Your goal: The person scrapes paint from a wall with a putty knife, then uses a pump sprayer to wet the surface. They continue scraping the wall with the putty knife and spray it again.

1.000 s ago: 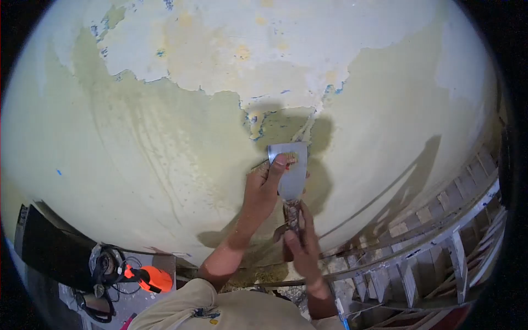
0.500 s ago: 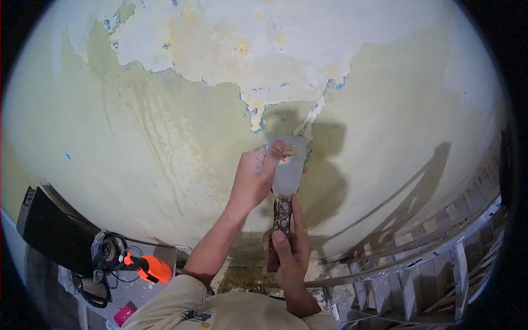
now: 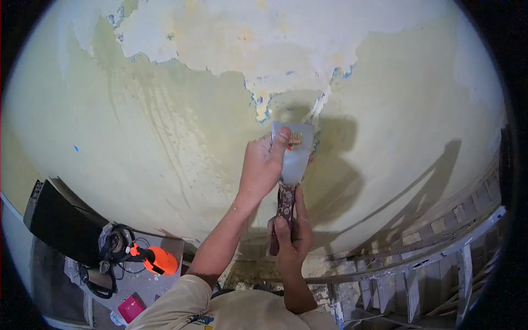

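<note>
A putty knife [image 3: 297, 160] with a wide metal blade and a dark patterned handle is held upright in front of the wall. My left hand [image 3: 263, 164] grips the blade from the left, its thumb lying on the face near a printed label and its other fingers hidden behind. Lower down, my right hand [image 3: 291, 236] is wrapped round the handle, thumb on the front. Just above the blade's edge, the yellow-green painted wall [image 3: 209, 115] shows a ragged peeled border, with a pale bare patch [image 3: 220, 41] spreading upward.
An orange spray bottle [image 3: 161, 260], coiled dark cables and a pink object [image 3: 131, 309] rest on a grey surface at lower left. A black panel [image 3: 65, 225] leans there. Along the lower right runs a wooden ladder-like frame [image 3: 410, 291].
The whole view has shifted slightly, so the bottle and the wall marks sit a little to the right. Both hands and the putty knife appear slightly higher, with the same grip.
</note>
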Demonstrator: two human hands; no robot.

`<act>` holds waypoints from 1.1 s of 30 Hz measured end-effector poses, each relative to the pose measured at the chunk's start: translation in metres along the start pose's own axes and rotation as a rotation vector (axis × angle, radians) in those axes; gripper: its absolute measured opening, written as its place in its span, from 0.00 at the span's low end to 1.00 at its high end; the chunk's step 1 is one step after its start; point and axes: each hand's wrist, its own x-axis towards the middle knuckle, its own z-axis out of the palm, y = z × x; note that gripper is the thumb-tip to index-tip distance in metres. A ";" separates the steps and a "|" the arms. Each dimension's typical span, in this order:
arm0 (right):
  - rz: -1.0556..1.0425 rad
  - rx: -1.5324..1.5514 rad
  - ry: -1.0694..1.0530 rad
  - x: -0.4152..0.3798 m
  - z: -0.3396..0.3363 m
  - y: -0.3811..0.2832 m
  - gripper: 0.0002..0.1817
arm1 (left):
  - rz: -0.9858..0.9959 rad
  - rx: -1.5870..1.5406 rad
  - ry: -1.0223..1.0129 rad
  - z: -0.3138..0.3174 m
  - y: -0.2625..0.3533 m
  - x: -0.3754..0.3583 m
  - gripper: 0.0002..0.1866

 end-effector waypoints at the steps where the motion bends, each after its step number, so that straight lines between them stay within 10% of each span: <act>1: 0.019 -0.002 0.008 -0.002 -0.003 0.004 0.32 | -0.018 0.014 0.009 0.000 0.002 -0.002 0.24; 33: 0.062 -0.041 0.003 0.000 -0.007 0.000 0.35 | -0.087 -0.026 0.013 -0.002 -0.002 0.003 0.25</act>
